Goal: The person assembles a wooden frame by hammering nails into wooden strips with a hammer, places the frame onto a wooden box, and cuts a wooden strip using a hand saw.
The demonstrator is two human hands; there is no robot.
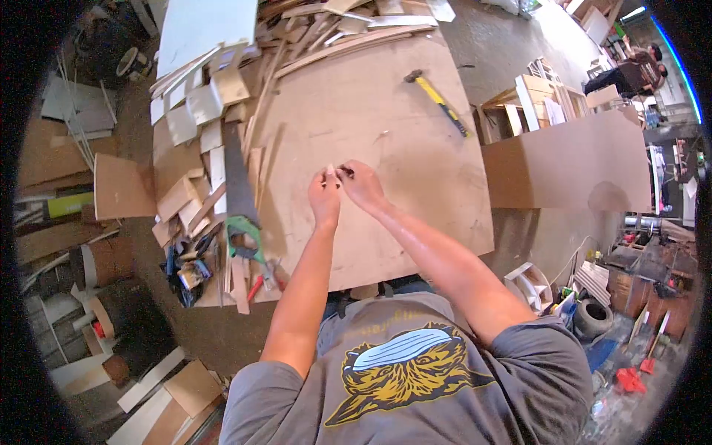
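Over the middle of a large light-brown board (415,215), my left hand (323,199) and my right hand (362,187) meet fingertip to fingertip. Both are closed in a pinch. A small dark thing (345,171) shows at the fingers of my right hand; I cannot tell what it is. Something pale sticks up at the left fingertips. A hammer (439,102) with a yellow and black handle lies on the board, up and to the right of my hands. To their left lies a hand saw (243,239) with a green handle, its blade pointing away from me.
Wood offcuts (194,111) are heaped along the board's left and far sides. Near the front left corner lie a dark plastic bag (182,276) and a red-handled tool (256,287). A brown panel (571,163) stands off to the right. A person (630,74) sits farther back.
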